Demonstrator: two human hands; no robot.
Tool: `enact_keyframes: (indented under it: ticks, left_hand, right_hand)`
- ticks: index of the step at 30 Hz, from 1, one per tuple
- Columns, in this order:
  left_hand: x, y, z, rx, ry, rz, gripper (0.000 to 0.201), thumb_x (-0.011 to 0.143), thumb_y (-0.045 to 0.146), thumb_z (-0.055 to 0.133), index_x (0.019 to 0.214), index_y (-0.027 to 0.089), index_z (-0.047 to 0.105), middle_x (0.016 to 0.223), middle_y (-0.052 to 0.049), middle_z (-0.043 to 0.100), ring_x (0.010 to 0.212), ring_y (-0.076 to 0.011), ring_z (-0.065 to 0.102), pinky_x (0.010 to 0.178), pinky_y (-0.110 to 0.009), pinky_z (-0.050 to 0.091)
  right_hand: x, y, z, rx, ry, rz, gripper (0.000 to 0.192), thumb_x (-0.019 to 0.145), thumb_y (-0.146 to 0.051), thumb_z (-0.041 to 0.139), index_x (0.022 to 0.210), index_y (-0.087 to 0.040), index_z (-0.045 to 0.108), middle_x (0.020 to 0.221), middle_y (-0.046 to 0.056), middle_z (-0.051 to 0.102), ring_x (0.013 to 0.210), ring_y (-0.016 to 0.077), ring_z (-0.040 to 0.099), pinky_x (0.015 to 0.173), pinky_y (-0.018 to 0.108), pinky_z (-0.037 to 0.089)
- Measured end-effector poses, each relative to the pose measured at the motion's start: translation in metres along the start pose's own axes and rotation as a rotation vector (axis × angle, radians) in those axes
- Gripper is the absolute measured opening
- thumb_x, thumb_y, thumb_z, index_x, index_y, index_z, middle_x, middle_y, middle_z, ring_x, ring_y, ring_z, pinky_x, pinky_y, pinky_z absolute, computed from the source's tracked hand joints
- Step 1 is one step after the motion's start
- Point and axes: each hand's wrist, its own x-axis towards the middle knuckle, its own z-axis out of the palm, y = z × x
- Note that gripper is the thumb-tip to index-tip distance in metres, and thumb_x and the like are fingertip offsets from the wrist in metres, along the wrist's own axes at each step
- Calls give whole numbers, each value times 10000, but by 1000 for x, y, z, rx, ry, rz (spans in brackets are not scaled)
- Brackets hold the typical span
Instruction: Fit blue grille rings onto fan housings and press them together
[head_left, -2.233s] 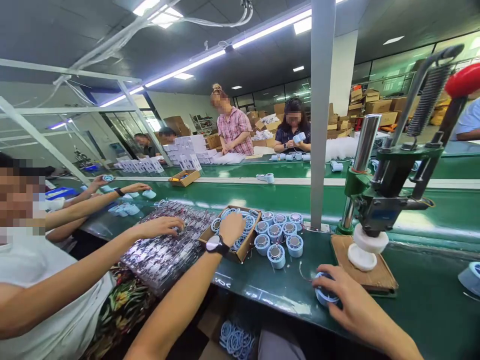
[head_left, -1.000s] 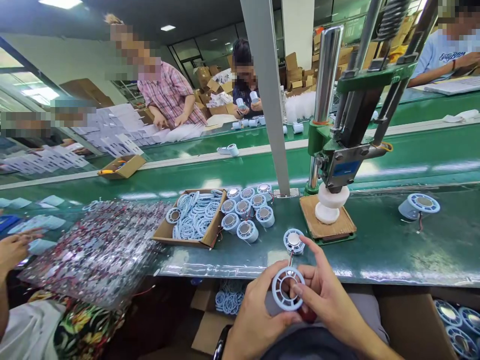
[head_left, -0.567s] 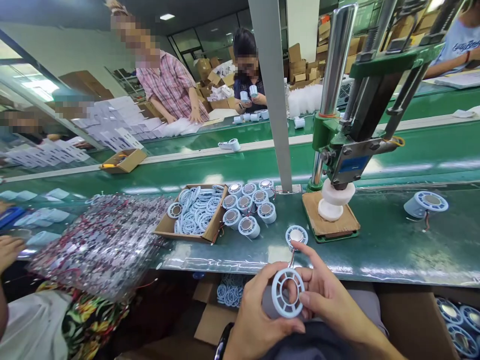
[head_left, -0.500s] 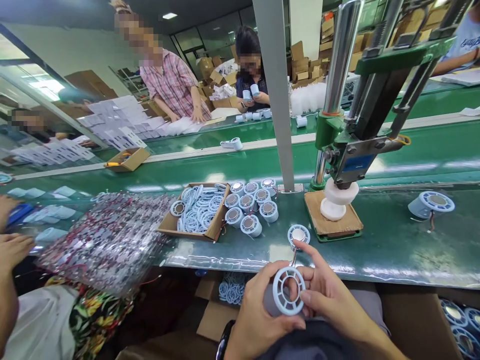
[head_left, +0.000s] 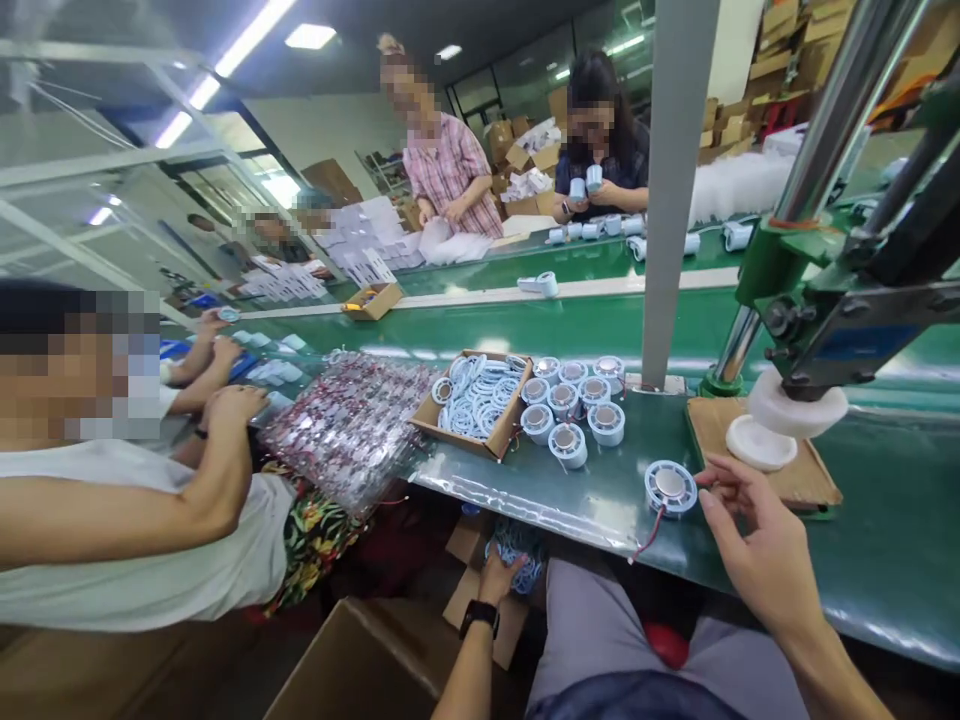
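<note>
My right hand is beside a round blue part on the bench edge, thumb and fingers apart and fingertips close to its rim. That part has a spoked blue ring, a silver disc in the middle and a red-brown wire hanging toward me. My left hand, below the bench, reaches into a cardboard box among loose light-blue rings. Its thumb is stretched out; the other fingers are partly hidden. Several blue cups with silver discs stand grouped on the bench beside a carton of blue rings.
A green hand press with a white round pad stands over a white seat at right. A grey post rises behind the bench. Bagged wired parts lie left, near a seated co-worker. Others work across the belt.
The view has swung left. The ring-topped blue cup is out of both hands. My left hand has dropped to the box under the bench; my right hand has moved up beside the round part.
</note>
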Motion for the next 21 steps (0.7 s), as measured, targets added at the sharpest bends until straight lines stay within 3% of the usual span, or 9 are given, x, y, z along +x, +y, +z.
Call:
enact_keyframes:
  ticks: [2,4,7,11,15,18,21]
  left_hand:
    - [3,4,-21,14,204,25,327,980,339,662,1258,173,624,1241,-90,668,1032,-234,692,869,-434,603]
    - [6,18,-51,28,403,91,307,986,344,652,1236,168,632,1207,-84,678,1000,-224,696,853,-422,605]
    - [19,60,-95,53,568,266,294,997,350,634,1223,162,634,1188,-82,683,995,-220,696,859,-424,602]
    - [62,144,-124,159,502,465,276,986,332,653,1211,172,654,1251,-89,674,1089,-242,678,934,-464,580]
    - [104,213,-133,231,465,476,331,978,338,664,1265,178,629,1300,-99,649,1108,-255,671,933,-473,581]
    - [106,238,-139,226,478,452,335,982,343,659,1272,178,624,1289,-98,653,1088,-249,677,915,-463,588]
    - [78,240,-139,148,501,457,286,983,349,655,1202,165,646,1205,-84,680,1018,-224,689,876,-433,592]
  right_hand:
    - [3,3,9,-97,43,-116,269,961,-298,557,1189,-179,632,930,83,715,662,157,626,616,276,548]
    - [5,8,20,-165,64,-256,290,980,-327,537,1208,-176,631,1052,130,695,849,221,668,729,346,577]
    - [7,15,36,-225,8,-397,336,1010,-350,489,1271,-187,622,1244,177,616,1122,311,626,876,458,568]
    - [6,25,47,-259,-78,-423,301,1011,-335,487,1225,-213,660,1237,157,608,1113,302,623,892,474,573]
    - [2,33,47,-227,-84,-394,290,1000,-349,500,1182,-221,685,1214,144,627,1098,292,637,901,470,582]
    - [1,33,46,-198,-85,-339,282,982,-350,530,1166,-223,701,1226,144,633,1112,297,642,917,482,584]
    - [1,28,46,-164,-76,-300,288,960,-324,571,1195,-217,698,1253,153,634,1137,308,644,928,499,586]
